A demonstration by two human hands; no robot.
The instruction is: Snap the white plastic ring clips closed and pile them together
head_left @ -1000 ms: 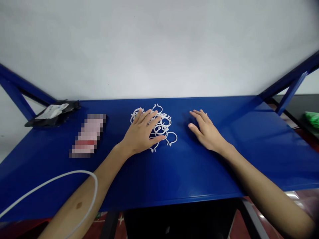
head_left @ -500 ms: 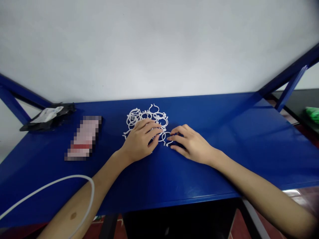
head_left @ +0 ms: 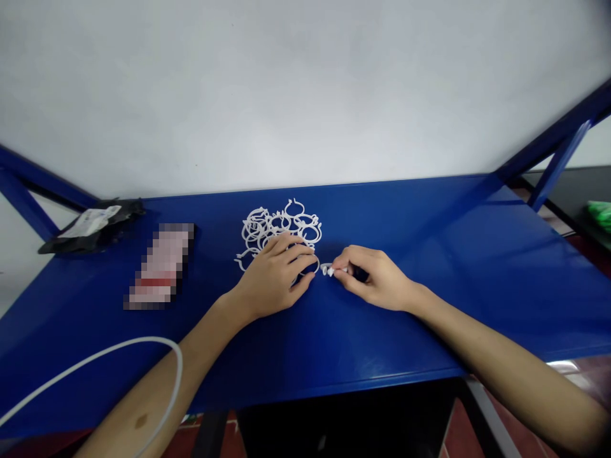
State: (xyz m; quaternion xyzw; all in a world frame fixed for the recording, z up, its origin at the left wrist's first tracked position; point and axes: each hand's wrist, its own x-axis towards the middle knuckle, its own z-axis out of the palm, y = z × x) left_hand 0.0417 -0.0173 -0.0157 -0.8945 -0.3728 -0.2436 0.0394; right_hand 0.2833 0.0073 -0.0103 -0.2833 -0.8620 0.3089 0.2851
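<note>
A heap of several white plastic rings [head_left: 279,228] lies on the blue table [head_left: 429,286] near the middle back. My left hand [head_left: 274,277] rests on the near edge of the heap, its fingers curled over one ring there. Just to its right, my right hand [head_left: 375,278] pinches a single white ring [head_left: 328,270] between thumb and fingers, low over the table surface.
A pixelated pink and white packet [head_left: 161,264] lies left of the heap. A black bag with a white label [head_left: 93,226] sits at the far left back. A white cable [head_left: 90,362] curves over my left forearm. Blue frame struts rise at both sides.
My right hand has come left from the bare table to the heap and closed on one ring. My left hand slid back toward me and curled its fingers.
</note>
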